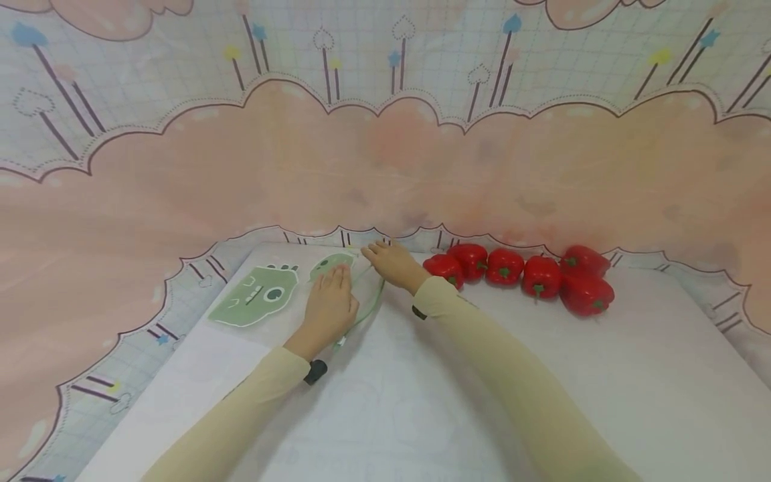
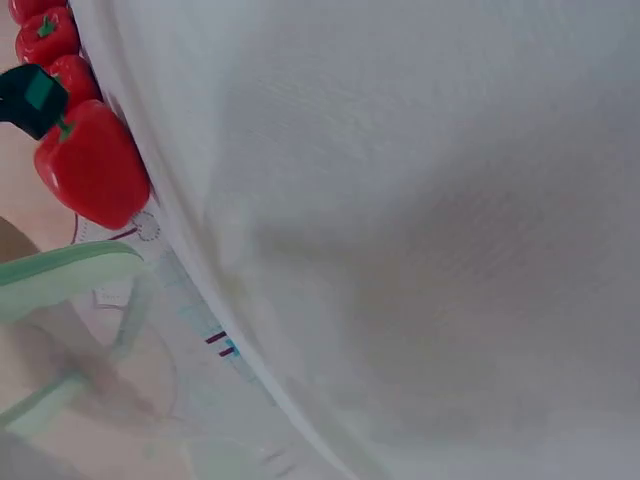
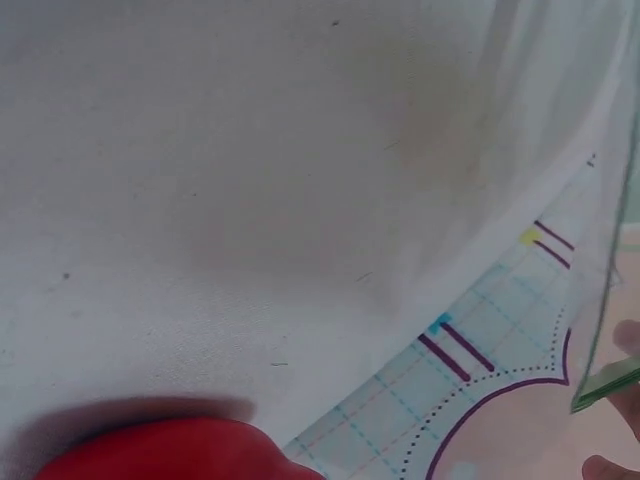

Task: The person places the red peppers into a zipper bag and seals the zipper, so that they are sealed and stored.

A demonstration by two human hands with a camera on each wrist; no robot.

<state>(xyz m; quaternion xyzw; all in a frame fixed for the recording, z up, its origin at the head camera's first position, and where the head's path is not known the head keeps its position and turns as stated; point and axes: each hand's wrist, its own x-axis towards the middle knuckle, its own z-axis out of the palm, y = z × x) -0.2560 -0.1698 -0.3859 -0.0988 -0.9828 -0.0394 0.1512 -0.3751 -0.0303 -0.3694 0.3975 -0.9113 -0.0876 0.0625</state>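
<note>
A clear plastic bag with green edging and green cartoon-face prints lies at the back left of the white table. My left hand rests over its smaller green print, fingers extended together and pointing away from me. At the bag's right side, my right hand pinches the edge by the green trim, which curves down toward my left wrist. In the right wrist view, fingertips show beside the green strip. The left wrist view shows the green edging and see-through film.
Several red bell peppers sit in a row along the back right of the white table, the nearest just beyond my right wrist. Behind the table hangs a patterned pink and blue cloth. Dark wrist cameras sit under both wrists.
</note>
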